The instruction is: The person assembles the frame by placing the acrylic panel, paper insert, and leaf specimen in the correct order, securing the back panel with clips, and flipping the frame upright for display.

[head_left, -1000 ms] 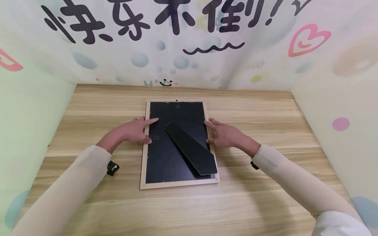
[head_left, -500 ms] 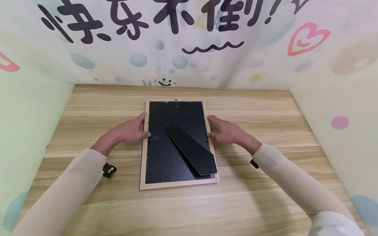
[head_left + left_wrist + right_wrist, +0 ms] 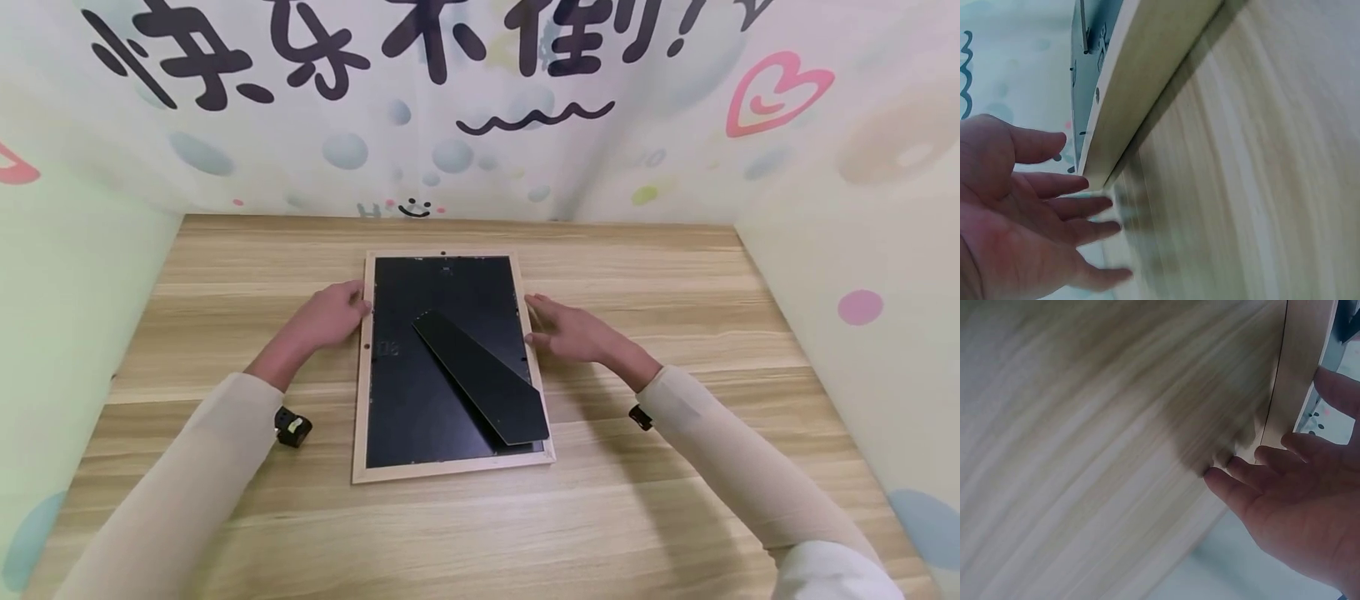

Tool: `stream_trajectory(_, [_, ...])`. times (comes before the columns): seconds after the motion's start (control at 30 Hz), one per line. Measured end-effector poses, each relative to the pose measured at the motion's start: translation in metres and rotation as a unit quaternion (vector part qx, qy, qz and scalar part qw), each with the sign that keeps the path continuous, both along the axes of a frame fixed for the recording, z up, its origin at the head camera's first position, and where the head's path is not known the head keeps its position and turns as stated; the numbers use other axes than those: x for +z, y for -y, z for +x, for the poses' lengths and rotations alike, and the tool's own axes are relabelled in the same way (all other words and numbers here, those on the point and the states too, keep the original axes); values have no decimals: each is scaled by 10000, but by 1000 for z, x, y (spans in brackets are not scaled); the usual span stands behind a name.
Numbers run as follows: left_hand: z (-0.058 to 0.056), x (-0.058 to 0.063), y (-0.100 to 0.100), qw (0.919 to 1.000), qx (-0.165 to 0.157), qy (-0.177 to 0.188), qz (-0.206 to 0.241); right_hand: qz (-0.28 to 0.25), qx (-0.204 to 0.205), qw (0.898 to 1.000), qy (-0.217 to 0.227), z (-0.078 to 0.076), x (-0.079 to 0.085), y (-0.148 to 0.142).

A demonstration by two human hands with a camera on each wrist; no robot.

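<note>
A picture frame (image 3: 401,400) lies face down on the wooden table, its black back up inside a pale wood border. Its black easel leg (image 3: 483,383) slants from the middle to the lower right corner. My left hand (image 3: 330,317) is at the upper left edge. In the left wrist view, the left fingers (image 3: 1085,205) are straight and spread around the frame's corner, with no firm grip visible. My right hand (image 3: 573,332) is at the right edge; in the right wrist view, its thumb (image 3: 1335,390) touches the border and its nearly straight fingers lie along the outer side.
The wood-grain table (image 3: 637,525) spreads around the frame. A printed white backdrop (image 3: 480,183) rises behind it, and pale side walls (image 3: 847,250) stand left and right. Both forearms reach in from the lower corners, with small black devices (image 3: 292,427) at the wrists.
The left hand has drawn its fingers back off the black panel and moved up along the left edge. The right hand's fingers have slid slightly up and off the panel. The frame stays put.
</note>
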State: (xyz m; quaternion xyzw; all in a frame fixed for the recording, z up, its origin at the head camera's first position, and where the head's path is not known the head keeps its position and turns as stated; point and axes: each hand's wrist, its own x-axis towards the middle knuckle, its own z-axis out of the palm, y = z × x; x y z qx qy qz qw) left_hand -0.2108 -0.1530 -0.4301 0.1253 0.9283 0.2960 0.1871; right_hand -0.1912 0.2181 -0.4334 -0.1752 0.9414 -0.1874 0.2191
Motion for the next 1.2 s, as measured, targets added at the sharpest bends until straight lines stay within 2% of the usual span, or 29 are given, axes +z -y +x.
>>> stream_trajectory(0.13, [-4,-1,1,10000,41,-5,-4,-202,-138,9996,108,1,-2,-1])
stream_trajectory(0.27, [-8,-3,2,9997,128,204,0,-383,-146,9989,209,1,-4,-1])
stream_trajectory(0.5, [-11,-3,7,9991,-123,398,121,-449,-44,9985,301,0,-3,-2])
stream_trajectory(0.63, [-11,-3,9,9983,-102,524,221,-439,8,9986,307,0,-3,-3])
stream_trajectory(1.0, [-14,-4,6,9966,232,737,295,-337,58,9989,330,-2,-2,-4])
stream_trajectory(1.2, [-13,-1,-3,9968,461,633,160,-354,61,9986,377,-2,-1,-4])
